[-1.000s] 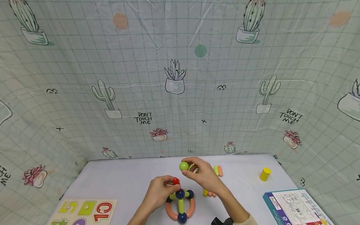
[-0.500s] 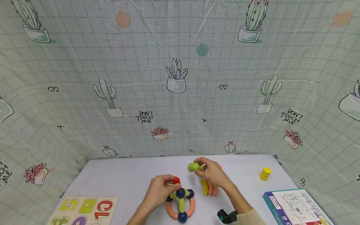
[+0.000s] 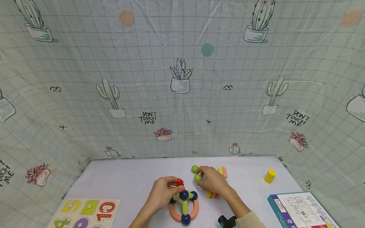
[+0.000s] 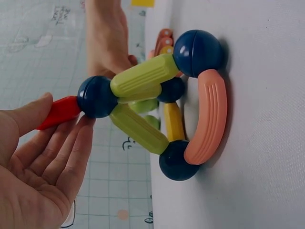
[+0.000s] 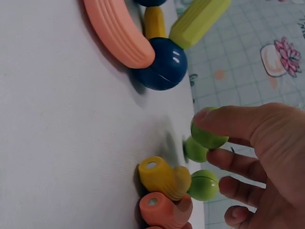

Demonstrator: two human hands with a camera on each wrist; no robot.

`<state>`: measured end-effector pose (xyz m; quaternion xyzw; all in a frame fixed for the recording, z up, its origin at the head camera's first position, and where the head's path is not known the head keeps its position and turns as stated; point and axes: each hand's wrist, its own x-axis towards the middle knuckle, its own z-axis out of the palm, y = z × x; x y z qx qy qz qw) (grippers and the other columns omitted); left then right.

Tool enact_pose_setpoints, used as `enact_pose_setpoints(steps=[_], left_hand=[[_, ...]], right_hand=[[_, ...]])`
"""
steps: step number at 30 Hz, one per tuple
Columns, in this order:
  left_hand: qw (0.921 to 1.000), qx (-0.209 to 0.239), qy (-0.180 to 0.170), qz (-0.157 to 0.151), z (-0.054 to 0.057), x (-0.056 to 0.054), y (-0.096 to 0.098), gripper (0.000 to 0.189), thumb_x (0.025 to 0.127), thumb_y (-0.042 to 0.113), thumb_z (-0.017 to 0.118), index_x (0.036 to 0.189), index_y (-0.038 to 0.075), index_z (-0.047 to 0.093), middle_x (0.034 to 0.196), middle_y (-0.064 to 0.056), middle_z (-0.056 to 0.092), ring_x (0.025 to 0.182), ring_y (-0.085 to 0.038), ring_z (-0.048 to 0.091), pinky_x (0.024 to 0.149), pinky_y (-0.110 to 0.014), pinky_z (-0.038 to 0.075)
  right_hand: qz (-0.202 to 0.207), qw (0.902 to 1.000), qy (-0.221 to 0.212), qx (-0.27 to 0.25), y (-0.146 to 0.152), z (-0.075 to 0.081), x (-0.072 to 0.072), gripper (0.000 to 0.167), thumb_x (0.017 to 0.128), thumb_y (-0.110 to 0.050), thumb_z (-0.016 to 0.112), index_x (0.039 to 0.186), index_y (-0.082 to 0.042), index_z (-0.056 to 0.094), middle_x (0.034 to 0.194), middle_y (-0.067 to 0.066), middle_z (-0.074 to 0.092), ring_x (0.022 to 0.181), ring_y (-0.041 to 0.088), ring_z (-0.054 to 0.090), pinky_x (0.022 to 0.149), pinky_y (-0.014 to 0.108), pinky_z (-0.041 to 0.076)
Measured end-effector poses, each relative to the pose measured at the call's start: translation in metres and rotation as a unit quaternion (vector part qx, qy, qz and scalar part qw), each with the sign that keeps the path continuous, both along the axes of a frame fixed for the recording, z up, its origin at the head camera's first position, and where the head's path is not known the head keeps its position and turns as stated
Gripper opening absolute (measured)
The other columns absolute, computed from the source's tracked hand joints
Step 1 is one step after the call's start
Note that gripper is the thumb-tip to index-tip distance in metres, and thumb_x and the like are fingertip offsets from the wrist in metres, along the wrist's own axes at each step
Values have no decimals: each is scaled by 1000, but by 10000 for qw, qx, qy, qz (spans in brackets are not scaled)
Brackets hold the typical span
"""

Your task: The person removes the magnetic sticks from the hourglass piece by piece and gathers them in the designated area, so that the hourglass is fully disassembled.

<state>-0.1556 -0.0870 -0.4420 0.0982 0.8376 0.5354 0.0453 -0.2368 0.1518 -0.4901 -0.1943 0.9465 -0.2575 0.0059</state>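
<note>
My left hand (image 3: pixel 163 191) pinches a red rod (image 4: pixel 59 112) between thumb and fingers. That rod stands on the top navy ball (image 4: pixel 97 97) of a built frame. Light green rods (image 4: pixel 140 130) slope down from this ball to lower navy balls (image 4: pixel 198 53), joined by curved pink rods (image 4: pixel 212 117) and a yellow rod (image 4: pixel 174 121). To the right, my right hand (image 3: pixel 212 180) pinches a green ball (image 5: pixel 209 133) between thumb and fingers, low over the table. Another green ball (image 3: pixel 195 168) lies just beyond it, and a further green ball (image 5: pixel 203 185) shows below the fingers.
Curved yellow (image 5: pixel 159 174) and pink pieces (image 5: pixel 159 208) lie beneath the right hand. Short green and pink rods (image 3: pixel 224 172) are behind it. A yellow cylinder (image 3: pixel 270 176) and a box (image 3: pixel 299 207) stand right; a number board (image 3: pixel 85 212) lies left.
My right hand has moved right, then back toward me with a green ball; another green ball now shows apart behind it. The left hand keeps hold of the red rod, almost still.
</note>
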Motion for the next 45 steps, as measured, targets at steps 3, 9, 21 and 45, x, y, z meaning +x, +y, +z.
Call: enact_pose_setpoints(steps=[3, 9, 21, 45], left_hand=[[10000, -69, -6, 33, 0, -1, 1, 25, 87, 20, 80, 105, 4, 74, 93, -3, 75, 82, -14, 72, 67, -29, 59], [9999, -165, -9, 31, 0, 0, 2, 23, 87, 21, 80, 104, 6, 75, 94, -2, 75, 82, -13, 72, 66, -29, 58], [9999, -116, 56, 3, 1, 1, 2, 24, 87, 21, 80, 103, 5, 75, 93, -2, 76, 79, -11, 71, 64, -26, 57], [9999, -142, 44, 66, 0, 0, 1, 25, 86, 21, 81, 105, 6, 75, 91, 0, 75, 80, -11, 71, 64, -26, 56]], right_hand=[[-19, 9997, 170, 178, -3, -4, -1, 31, 80, -19, 83, 108, -15, 70, 88, -5, 59, 78, 13, 51, 67, 30, 44], [-203, 9994, 132, 249, -6, -10, -2, 31, 78, -16, 82, 107, -10, 71, 77, -5, 54, 66, 11, 47, 57, 26, 40], [-621, 9975, 259, 231, -7, -14, -7, 33, 83, -16, 82, 113, -14, 67, 75, -6, 54, 64, 12, 48, 55, 27, 39], [-745, 9965, 286, 245, -2, -15, -12, 29, 87, -16, 79, 112, -13, 66, 75, -5, 55, 63, 12, 48, 56, 27, 41]])
